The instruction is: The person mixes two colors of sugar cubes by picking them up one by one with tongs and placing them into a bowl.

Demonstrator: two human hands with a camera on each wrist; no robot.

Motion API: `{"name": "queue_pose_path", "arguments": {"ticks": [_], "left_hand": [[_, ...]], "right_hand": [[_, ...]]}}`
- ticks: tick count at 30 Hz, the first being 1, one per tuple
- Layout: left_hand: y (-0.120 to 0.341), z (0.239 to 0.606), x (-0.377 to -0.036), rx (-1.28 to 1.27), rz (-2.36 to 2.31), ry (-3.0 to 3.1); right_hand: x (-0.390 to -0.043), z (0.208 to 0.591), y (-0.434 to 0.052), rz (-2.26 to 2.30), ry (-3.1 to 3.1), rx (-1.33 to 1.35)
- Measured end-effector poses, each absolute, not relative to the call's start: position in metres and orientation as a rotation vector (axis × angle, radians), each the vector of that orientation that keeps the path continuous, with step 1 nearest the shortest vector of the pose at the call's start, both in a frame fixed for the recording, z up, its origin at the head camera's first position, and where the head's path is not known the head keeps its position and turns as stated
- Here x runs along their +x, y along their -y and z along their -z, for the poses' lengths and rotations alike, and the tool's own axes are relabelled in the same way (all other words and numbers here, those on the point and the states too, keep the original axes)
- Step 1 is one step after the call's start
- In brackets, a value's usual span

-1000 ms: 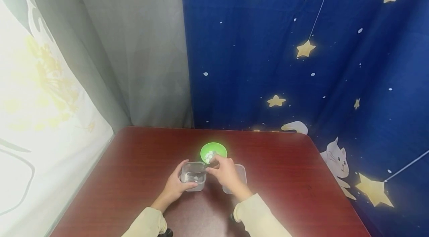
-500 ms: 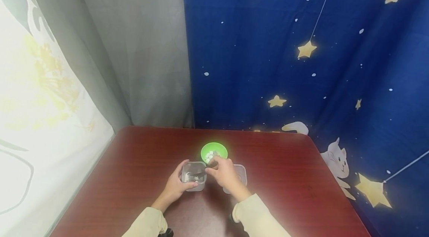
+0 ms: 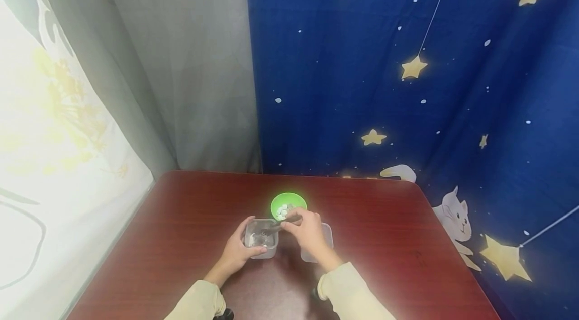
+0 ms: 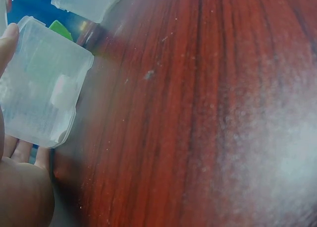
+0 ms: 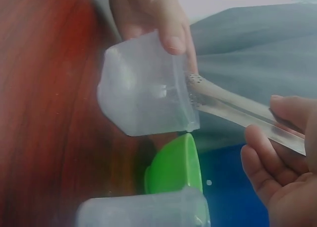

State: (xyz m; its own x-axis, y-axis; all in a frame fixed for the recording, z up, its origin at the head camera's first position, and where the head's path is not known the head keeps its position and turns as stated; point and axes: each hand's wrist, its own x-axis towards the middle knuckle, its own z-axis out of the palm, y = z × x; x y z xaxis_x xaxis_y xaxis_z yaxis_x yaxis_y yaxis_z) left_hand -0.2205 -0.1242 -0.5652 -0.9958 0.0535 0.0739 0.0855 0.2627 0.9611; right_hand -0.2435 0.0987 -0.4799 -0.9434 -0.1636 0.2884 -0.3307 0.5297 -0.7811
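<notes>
My left hand (image 3: 236,249) grips a clear plastic container (image 3: 261,252) by its sides, the thumb along the near rim. A small white piece shows through its wall in the right wrist view. My right hand (image 3: 313,234) holds metal tongs (image 5: 233,98), thumb on one arm and fingers under the other. Their perforated tips are at the container's mouth, overlapping its rim, with a narrow gap between the arms. Just beyond the hands stands a green bowl (image 3: 289,199) with several white pieces (image 3: 283,211) in it.
A second clear container (image 3: 326,234) stands to the right, partly hidden by my right hand and wrist. Everything is on a reddish-brown wooden table (image 3: 203,204). Behind its far edge hang a grey curtain (image 3: 203,84) and a blue star-patterned one (image 3: 316,84).
My right hand has shifted slightly right and lifted a little, so more of the tongs shows. The left hand and its container have stayed in place.
</notes>
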Motion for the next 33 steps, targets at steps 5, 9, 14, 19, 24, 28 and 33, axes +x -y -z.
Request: {"name": "queue_pose_path", "arguments": {"ticks": [5, 9, 14, 19, 24, 28, 33], "left_hand": [[0.123, 0.564, -0.22, -0.138, 1.902, 2.453], [0.123, 0.565, -0.219, -0.156, 1.89, 2.428], [0.123, 0.565, -0.219, -0.163, 1.871, 2.43], [0.124, 0.566, -0.219, -0.158, 1.876, 2.432], [0.124, 0.565, -0.219, -0.152, 1.877, 2.439], [0.124, 0.565, -0.219, -0.141, 1.857, 2.46], [0.124, 0.564, -0.219, -0.132, 1.873, 2.458]], "right_hand": [[-0.245, 0.468, -0.107, -1.367, 2.598, 0.326], [-0.246, 0.457, -0.114, -1.481, 2.523, 0.328], [-0.249, 0.444, -0.124, -1.563, 2.418, 0.294], [-0.251, 0.432, -0.132, -1.574, 2.378, 0.247], [-0.252, 0.426, -0.137, -1.573, 2.35, 0.224], [-0.251, 0.423, -0.139, -1.569, 2.324, 0.205], [-0.252, 0.418, -0.142, -1.593, 2.265, 0.181]]}}
